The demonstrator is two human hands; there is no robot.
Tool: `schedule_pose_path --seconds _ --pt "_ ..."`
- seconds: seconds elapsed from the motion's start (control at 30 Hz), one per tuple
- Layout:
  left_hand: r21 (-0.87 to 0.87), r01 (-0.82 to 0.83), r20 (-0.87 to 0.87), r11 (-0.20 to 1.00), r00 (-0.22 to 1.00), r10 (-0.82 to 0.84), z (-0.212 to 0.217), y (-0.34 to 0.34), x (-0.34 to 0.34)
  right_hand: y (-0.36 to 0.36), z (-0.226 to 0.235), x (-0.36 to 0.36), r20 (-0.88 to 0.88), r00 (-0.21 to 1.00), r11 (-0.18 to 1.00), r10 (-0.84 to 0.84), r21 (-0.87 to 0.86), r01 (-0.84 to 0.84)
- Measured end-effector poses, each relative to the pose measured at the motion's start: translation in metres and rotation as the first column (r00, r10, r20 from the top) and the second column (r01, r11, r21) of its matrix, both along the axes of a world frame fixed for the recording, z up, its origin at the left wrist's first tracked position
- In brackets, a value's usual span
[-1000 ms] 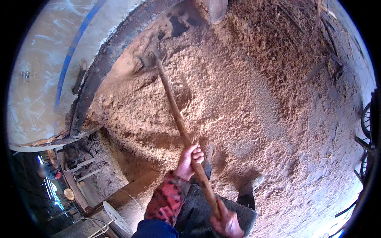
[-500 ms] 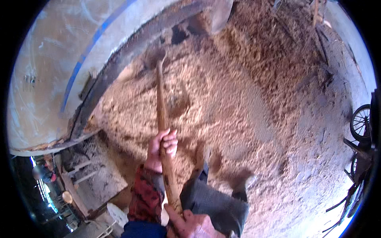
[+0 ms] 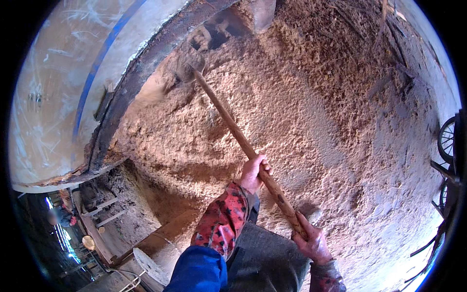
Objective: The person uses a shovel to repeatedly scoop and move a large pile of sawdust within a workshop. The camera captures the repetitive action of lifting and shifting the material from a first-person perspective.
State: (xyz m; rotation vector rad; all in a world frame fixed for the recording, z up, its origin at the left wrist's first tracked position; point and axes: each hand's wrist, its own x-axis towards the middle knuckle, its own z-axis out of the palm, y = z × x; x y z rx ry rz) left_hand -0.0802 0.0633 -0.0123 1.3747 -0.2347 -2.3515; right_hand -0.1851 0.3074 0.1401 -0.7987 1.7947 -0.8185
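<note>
A shovel [image 3: 226, 117] with a long wooden handle slants across the middle, from lower right up to upper left. My left hand [image 3: 253, 174] is wrapped round the handle's middle. Near the handle's lower end my right hand [image 3: 314, 242] grips it. Blurred dust partly hides the blade, which lies at the far end in loose brown sawdust-like material [image 3: 292, 112], beside the dark lower edge of a pale panel. My sleeves are red with dark patterns, and a blue layer covers the left upper arm.
A large pale panel [image 3: 63, 92] with a blue stripe curves along the left. Wheels [image 3: 446, 140] and dark metal parts stand at the far right. Boards and a ledge [image 3: 92, 228] lie at lower left, with another person [image 3: 63, 217] beyond. Thin sticks lie at upper right.
Both hands have swung to the right with the handle's near end, so the shovel now slants instead of standing nearly upright in view. The blade has stayed near the panel's edge.
</note>
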Motion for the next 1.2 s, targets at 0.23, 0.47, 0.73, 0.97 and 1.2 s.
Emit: schedule_pose_path --seconds 0.23,0.47,0.73,0.97,1.2 --pt "-0.031 0.048 0.362 0.998 0.932 -0.034 -0.093 0.039 -0.016 0.019 -0.126 0.007 -0.237 0.971 0.996 0.020 0.085 0.000" --pt "0.130 -0.067 -0.256 0.989 0.962 0.099 -0.027 0.030 0.054 0.019 -0.054 0.068 0.016 0.999 0.993 -0.042 -0.109 0.043" --pt "0.338 -0.238 -0.364 0.911 0.859 0.360 0.165 -0.006 0.046 -0.076 0.178 0.037 -0.192 0.976 0.934 0.105 -0.318 -0.164" --pt "0.278 -0.206 -0.415 0.938 0.855 0.310 0.220 -0.087 0.074 -0.166 0.227 0.066 -0.067 0.973 0.552 0.219 -0.814 -0.180" --pt "0.068 -0.183 -0.408 0.981 0.892 0.195 0.212 -0.126 0.140 -0.200 0.187 0.170 -0.081 0.859 0.535 0.506 -0.751 -0.386"
